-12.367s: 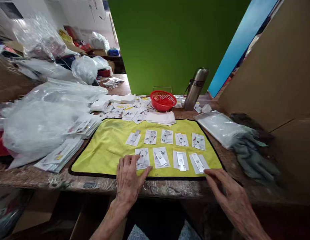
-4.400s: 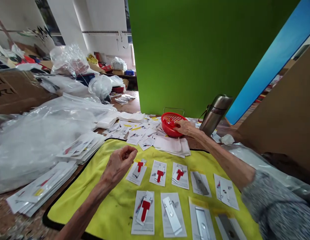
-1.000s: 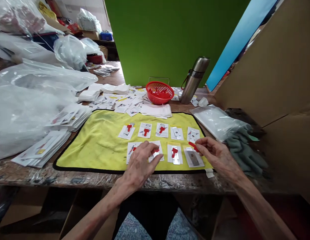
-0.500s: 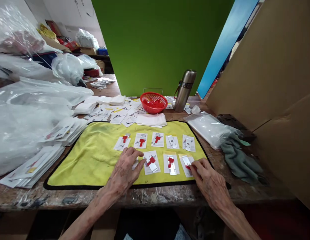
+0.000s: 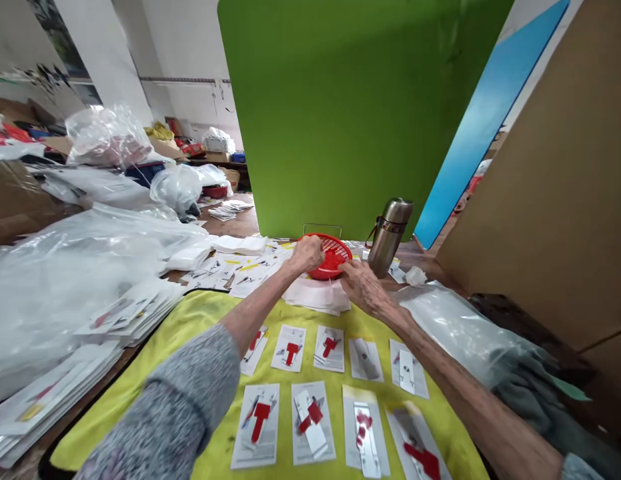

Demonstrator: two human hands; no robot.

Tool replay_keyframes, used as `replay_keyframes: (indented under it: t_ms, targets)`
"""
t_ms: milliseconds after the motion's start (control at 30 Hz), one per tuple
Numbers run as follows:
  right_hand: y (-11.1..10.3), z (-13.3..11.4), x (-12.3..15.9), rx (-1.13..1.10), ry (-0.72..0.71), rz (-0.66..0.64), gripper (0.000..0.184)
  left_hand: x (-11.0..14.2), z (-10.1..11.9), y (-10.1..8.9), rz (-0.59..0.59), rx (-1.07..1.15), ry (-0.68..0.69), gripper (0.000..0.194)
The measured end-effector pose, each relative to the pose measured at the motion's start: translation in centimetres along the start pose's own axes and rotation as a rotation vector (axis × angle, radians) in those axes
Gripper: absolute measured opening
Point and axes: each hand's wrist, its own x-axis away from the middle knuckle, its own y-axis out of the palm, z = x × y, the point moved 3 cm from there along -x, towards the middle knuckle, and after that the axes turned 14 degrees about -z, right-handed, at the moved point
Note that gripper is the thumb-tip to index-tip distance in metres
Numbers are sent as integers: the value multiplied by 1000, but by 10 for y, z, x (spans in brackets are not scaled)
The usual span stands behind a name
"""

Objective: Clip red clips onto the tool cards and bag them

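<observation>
Head view, only one I've got: both hands are up at ctr. of the frame, at the red basket [image 5: 331, 273]. My L hand [image 5: 308, 254] is over its L side, fingers curled down toward the red pieces [image 5: 333, 259] inside; can't tell if I've pinched one, fingertips are hidden. My R hand [image 5: 363, 287] is at the basket's R side, fingertips at or just beside the rim; can't tell if they're gripping or holding anything.

Status: nine cards [image 5: 366, 348] in two rows on the yellow cloth [image 5: 203, 305], lower ctr. to lower R. By my count 7 have a red piece on top: all 4 in the near row, bottom of frame, plus the 3 leftmost in the far row. Other 2, R end of far row, show only metal plates [image 5: 406, 371], no red. So approx. 7 of 9 done, 2 w/o, if red on each is the measure. Near row's R-hand pair is blurred, so can't judge how those reds sit; the near-row red 2nd from L lies askew across its plate.

Also: stacked cards [image 5: 110, 319] at L, steel flask [image 5: 390, 239] R of the basket.
</observation>
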Motion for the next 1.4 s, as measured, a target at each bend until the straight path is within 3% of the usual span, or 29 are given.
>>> replay_keyframes:
  t_ms: [133,300,500,733,933,1067,1233,1400]
  targets:
    - [18,14,-5,26,-45,-82,18,-44,5,20,-178,-14,-86,34]
    - [24,26,5,2,-37,-140,14,-62,-7,37,-300,29,-138,31]
    - [18,33,7,-111,6,-107,14,-62,-16,27,-197,181,-33,27]
    - [-3,37,-15,-405,122,89,16,-59,-18,5,15,492,93,10]
    - [-2,32,-49,-840,215,127,13,-46,-5,3,9,624,191,10]
    - [-1,32,-44,-1028,237,87,21,-38,0,9,-34,573,187,15]
    - [-4,41,-22,-1081,273,33,27,-41,-4,26,-58,344,59,16]
    - [-11,52,20,-1055,294,-42,26,-53,-3,38,-155,158,-85,44]
